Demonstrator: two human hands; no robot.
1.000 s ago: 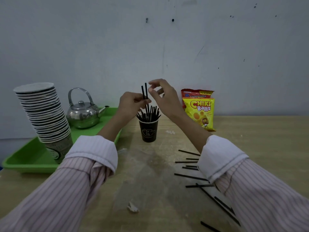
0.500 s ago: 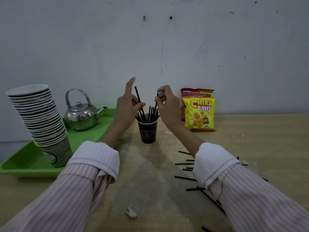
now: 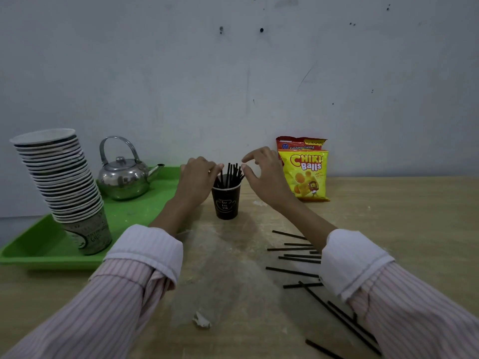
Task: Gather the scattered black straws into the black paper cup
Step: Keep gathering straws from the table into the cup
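The black paper cup (image 3: 226, 203) stands upright at the middle of the wooden table (image 3: 401, 218), with several black straws (image 3: 229, 175) sticking out of its top. My left hand (image 3: 197, 179) sits just left of the cup's rim, fingertips against the straws. On the other side my right hand (image 3: 261, 174) hovers, thumb and forefinger apart, nothing in it. Several more black straws (image 3: 293, 257) lie scattered on the table to the right, partly hidden under my right sleeve.
A green tray (image 3: 31, 251) at the left carries a tall stack of paper cups (image 3: 59, 182) and a metal kettle (image 3: 124, 175). Two snack bags (image 3: 303, 174) lean against the wall right of the cup. A paper scrap (image 3: 201, 321) lies near the front.
Both hands have come down to the cup's rim. The straws that they held above the cup now stand in it, and my right hand has let go.
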